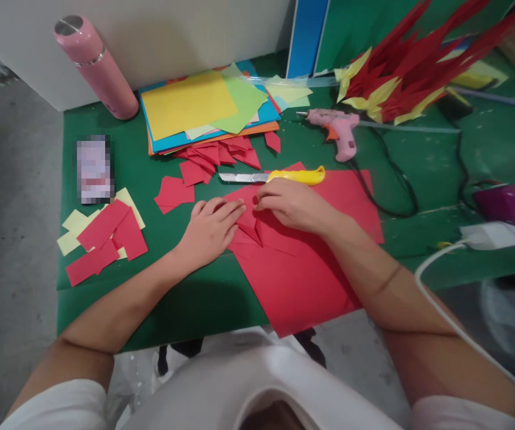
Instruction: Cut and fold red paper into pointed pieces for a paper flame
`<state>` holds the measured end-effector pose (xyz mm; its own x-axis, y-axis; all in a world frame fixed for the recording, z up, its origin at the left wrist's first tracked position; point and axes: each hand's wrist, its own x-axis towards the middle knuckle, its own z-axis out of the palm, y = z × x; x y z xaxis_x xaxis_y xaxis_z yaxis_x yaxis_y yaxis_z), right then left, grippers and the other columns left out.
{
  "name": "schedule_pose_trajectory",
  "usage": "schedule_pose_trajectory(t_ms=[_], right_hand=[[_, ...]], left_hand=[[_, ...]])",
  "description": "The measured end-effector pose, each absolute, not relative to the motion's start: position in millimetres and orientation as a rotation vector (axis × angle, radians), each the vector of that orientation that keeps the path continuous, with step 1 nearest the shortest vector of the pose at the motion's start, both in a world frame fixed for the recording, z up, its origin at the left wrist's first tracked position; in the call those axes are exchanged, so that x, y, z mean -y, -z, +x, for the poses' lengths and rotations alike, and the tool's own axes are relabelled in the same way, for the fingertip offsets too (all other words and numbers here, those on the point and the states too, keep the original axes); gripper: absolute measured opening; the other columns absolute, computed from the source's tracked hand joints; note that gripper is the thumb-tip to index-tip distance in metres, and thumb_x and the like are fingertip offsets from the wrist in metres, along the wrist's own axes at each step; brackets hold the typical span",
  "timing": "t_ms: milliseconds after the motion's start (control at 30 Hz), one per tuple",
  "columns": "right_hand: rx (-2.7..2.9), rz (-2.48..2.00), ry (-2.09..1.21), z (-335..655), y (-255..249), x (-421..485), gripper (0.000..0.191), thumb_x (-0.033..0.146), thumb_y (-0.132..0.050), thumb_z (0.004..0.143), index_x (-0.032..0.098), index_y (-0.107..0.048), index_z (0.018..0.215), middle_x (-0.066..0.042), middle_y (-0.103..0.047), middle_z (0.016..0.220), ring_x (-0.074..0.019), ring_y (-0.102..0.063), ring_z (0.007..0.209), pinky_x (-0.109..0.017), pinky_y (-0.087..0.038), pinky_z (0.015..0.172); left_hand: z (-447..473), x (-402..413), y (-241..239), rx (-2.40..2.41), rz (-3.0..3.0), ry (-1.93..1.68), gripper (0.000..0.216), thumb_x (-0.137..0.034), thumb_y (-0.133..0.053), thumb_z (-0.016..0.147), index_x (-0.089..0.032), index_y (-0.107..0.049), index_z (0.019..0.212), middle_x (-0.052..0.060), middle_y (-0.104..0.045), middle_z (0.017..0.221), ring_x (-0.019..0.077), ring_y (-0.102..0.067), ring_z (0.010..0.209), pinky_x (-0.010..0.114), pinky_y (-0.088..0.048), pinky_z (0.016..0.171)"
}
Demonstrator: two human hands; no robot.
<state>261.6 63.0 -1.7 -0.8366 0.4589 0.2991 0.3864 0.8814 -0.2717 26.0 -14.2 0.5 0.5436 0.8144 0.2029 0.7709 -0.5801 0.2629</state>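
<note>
- Presently working a small red fold (251, 227) with both hands, on the left part of a red sheet (311, 269) spread over a green table (195, 310).
- Bringing left hand (210, 232) palm-down to the fold's left side, fingers close together, tips at its far end; cannot tell whether pinching it.
- Curling right hand (291, 203) at the fold's far right, fingertips drawn in near the thumb; cannot tell whether clamped on paper.
- Having a yellow cutter (297, 176) just beyond right hand, blade out and pointing left.
- Seeing red pieces (204, 160) beyond left hand, before a paper stack (186, 110).
- Seeing red and yellow strips (105, 230) well left, near a phone (94, 170).
- Also seeing a pink glue gun (340, 128) lying beyond the cutter, to the right.
</note>
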Motion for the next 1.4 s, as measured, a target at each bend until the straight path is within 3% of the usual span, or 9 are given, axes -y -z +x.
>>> schedule_pose_trajectory(t_ms=[267, 367, 500, 633, 833, 933, 1133, 1300, 1400], right_hand=[[2.602, -0.655, -0.258, 262, -2, -60, 0.034, 0.015, -0.039, 0.095, 0.021, -0.072, 0.099, -0.010, -0.071, 0.099, -0.0236, -0.062, 0.093, -0.039, -0.049, 0.082], [2.553, -0.687, -0.282, 262, -6, -57, 0.028, 0.031, -0.046, 0.099, 0.021, -0.071, 0.105, -0.011, -0.070, 0.102, -0.0245, -0.062, 0.096, -0.040, -0.048, 0.083], [2.588, -0.603, -0.363, 256, -10, -51, 0.040, 0.054, -0.058, 0.092, 0.019, -0.070, 0.108, -0.011, -0.070, 0.105, -0.0257, -0.062, 0.097, -0.040, -0.047, 0.083], [2.640, -0.490, -0.290, 251, -7, -50, 0.025, 0.036, -0.051, 0.100, 0.021, -0.072, 0.099, -0.008, -0.072, 0.099, -0.0217, -0.061, 0.093, -0.037, -0.045, 0.081], [2.632, -0.454, -0.057, 254, -6, -54, 0.029, 0.025, -0.045, 0.103, 0.023, -0.073, 0.097, -0.005, -0.073, 0.096, -0.0193, -0.058, 0.090, -0.034, -0.042, 0.077], [2.607, -0.473, 0.023, 256, -7, -56, 0.026, 0.025, -0.047, 0.102, 0.023, -0.073, 0.101, -0.006, -0.073, 0.099, -0.0191, -0.058, 0.089, -0.034, -0.042, 0.078], [2.634, -0.447, 0.005, 257, -3, -60, 0.027, 0.021, -0.045, 0.102, 0.022, -0.073, 0.100, -0.005, -0.073, 0.093, -0.0186, -0.060, 0.083, -0.033, -0.043, 0.072], [2.655, -0.471, -0.066, 256, -2, -57, 0.030, 0.018, -0.041, 0.102, 0.021, -0.071, 0.106, -0.006, -0.073, 0.092, -0.0182, -0.060, 0.081, -0.031, -0.042, 0.067], [2.680, -0.474, -0.168, 252, -2, -49, 0.029, 0.019, -0.041, 0.101, 0.020, -0.070, 0.100, -0.006, -0.073, 0.091, -0.0184, -0.061, 0.082, -0.031, -0.043, 0.068]], left_hand=[[25, 13, -2, -1.354, 2.659, -0.530, 0.034, -0.023, -0.046, 0.098, -0.017, -0.064, 0.125, 0.009, -0.068, 0.125, 0.0272, -0.056, 0.112, 0.042, -0.038, 0.095], [25, 12, -3, -1.359, 2.671, -0.558, 0.032, -0.024, -0.047, 0.096, -0.015, -0.066, 0.121, 0.011, -0.069, 0.115, 0.0268, -0.057, 0.107, 0.042, -0.040, 0.093], [23, 11, -1, -1.397, 2.657, -0.607, 0.027, -0.030, -0.052, 0.095, -0.015, -0.068, 0.110, 0.012, -0.069, 0.103, 0.0271, -0.059, 0.099, 0.043, -0.043, 0.090], [22, 10, -1, -1.435, 2.643, -0.647, 0.024, -0.037, -0.057, 0.093, -0.016, -0.068, 0.097, 0.012, -0.069, 0.103, 0.0284, -0.060, 0.100, 0.044, -0.044, 0.090], [20, 9, -2, -1.229, 2.627, -0.690, 0.032, -0.047, -0.058, 0.093, -0.017, -0.068, 0.097, 0.012, -0.070, 0.119, 0.0297, -0.058, 0.119, 0.048, -0.041, 0.104], [20, 8, -1, -1.227, 2.583, -0.713, 0.028, -0.043, -0.056, 0.095, -0.019, -0.069, 0.096, 0.010, -0.072, 0.118, 0.0285, -0.059, 0.121, 0.048, -0.040, 0.106], [20, 7, 0, -1.296, 2.392, -0.883, 0.023, -0.019, -0.048, 0.095, -0.021, -0.071, 0.095, 0.003, -0.078, 0.101, 0.0201, -0.070, 0.101, 0.044, -0.045, 0.101], [19, 6, 0, -1.296, 2.395, -0.875, 0.019, -0.018, -0.053, 0.090, -0.022, -0.072, 0.089, 0.002, -0.078, 0.102, 0.0218, -0.068, 0.105, 0.045, -0.044, 0.101], [18, 5, -2, -1.285, 2.427, -0.824, 0.018, -0.017, -0.055, 0.088, -0.023, -0.073, 0.087, 0.002, -0.078, 0.103, 0.0228, -0.066, 0.107, 0.045, -0.044, 0.100]])
